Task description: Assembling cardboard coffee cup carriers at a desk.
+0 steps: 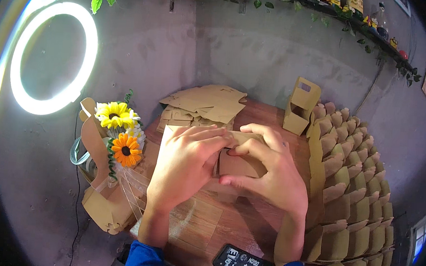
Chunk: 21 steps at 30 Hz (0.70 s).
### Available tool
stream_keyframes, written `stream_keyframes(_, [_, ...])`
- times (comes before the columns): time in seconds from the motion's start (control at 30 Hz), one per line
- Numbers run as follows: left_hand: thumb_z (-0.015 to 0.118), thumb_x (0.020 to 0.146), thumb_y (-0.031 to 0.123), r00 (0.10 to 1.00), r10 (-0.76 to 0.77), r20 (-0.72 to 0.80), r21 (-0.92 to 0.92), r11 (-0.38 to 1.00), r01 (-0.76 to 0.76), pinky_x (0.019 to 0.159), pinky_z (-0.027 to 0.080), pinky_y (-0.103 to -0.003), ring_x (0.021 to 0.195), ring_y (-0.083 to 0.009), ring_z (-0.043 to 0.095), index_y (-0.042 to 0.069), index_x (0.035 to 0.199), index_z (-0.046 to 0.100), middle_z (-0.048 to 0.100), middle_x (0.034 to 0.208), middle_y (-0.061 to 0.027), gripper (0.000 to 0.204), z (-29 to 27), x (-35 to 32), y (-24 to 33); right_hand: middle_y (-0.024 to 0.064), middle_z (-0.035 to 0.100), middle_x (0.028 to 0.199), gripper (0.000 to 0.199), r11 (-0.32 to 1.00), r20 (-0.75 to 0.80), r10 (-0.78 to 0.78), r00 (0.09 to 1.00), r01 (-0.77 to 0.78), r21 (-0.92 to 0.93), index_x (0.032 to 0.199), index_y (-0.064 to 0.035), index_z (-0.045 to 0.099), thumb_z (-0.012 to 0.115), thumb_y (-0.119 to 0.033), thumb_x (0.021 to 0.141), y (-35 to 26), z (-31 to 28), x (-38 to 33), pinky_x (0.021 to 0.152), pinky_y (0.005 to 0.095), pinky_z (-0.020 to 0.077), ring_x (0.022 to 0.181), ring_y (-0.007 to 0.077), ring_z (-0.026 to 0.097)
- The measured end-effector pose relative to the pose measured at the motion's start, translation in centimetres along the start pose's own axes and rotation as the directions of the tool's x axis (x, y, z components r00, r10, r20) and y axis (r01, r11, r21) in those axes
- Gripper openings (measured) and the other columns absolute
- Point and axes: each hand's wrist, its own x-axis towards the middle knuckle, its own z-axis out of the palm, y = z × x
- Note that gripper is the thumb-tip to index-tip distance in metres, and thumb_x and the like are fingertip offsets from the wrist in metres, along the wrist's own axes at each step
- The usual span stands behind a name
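A brown cardboard box [242,167], partly folded, is between my two hands above the middle of the wooden table. My left hand [192,153] grips its left side, fingers bent over the top edge and thumb hidden. On the other side my right hand [275,172] holds the box, its index finger pressing at a flap and its thumb along the near edge. Much of the box is covered by my fingers. Behind it lies a stack of flat cardboard blanks [202,103].
Many folded cardboard boxes [353,200] stand in rows at the right. A handled carton [302,107] stands at the back right. Near the table's front edge lies a phone [243,264]. Artificial flowers [125,149] are at the left, below a lit ring light [89,42].
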Motion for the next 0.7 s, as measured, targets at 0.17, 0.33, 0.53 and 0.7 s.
stream_keyframes(0.17, [0.065,0.076,-0.004,1.000,-0.005,0.022,0.023,1.000,0.005,0.092,0.050,-0.039,0.104,-0.0300,0.068,0.004,0.102,0.074,0.073,0.109,-0.0126,0.028,0.4,0.0,-0.2,0.0188,0.049,0.140,0.049,0.997,0.108,-0.027,0.994,0.018,0.079,0.113,-0.0078,0.069,0.072,-0.048,0.086,1.6,0.4,0.2,0.111,0.0498,0.0302,0.136,0.0390,0.039])
stream_keyframes(0.33, [0.063,0.079,-0.007,0.997,-0.081,0.002,-0.075,0.994,0.081,0.092,0.052,-0.038,0.102,-0.0312,0.069,0.002,0.103,0.073,0.073,0.106,-0.0152,0.027,0.1,0.7,-0.2,0.0215,0.050,0.139,0.053,0.969,0.026,-0.014,1.000,0.007,0.247,0.125,-0.0044,0.060,0.070,-0.043,0.090,1.8,-1.2,0.3,0.110,0.0481,0.0335,0.134,0.0378,0.044])
stream_keyframes(0.53, [0.059,0.088,-0.007,0.902,-0.249,-0.352,-0.231,0.957,0.175,0.091,0.052,-0.032,0.102,-0.0229,0.070,-0.002,0.106,0.069,0.073,0.104,-0.0148,0.020,-0.6,1.0,-0.7,0.0174,0.060,0.127,0.037,0.919,-0.406,0.060,0.912,0.108,0.380,0.123,0.0011,0.057,0.057,-0.024,0.097,2.3,-4.2,-0.5,0.105,0.0407,0.0412,0.122,0.0287,0.056])
stream_keyframes(0.7, [0.061,0.091,-0.002,0.768,-0.376,-0.518,-0.463,0.878,0.118,0.092,0.050,-0.030,0.108,-0.0157,0.064,-0.002,0.122,0.061,0.067,0.113,-0.0064,0.031,-1.2,0.6,-3.1,0.0198,0.067,0.105,0.027,0.879,-0.815,0.112,0.568,0.326,0.347,0.096,0.0037,0.060,0.056,-0.023,0.096,0.5,-5.6,-2.4,0.089,0.0377,0.0482,0.100,0.0248,0.064])
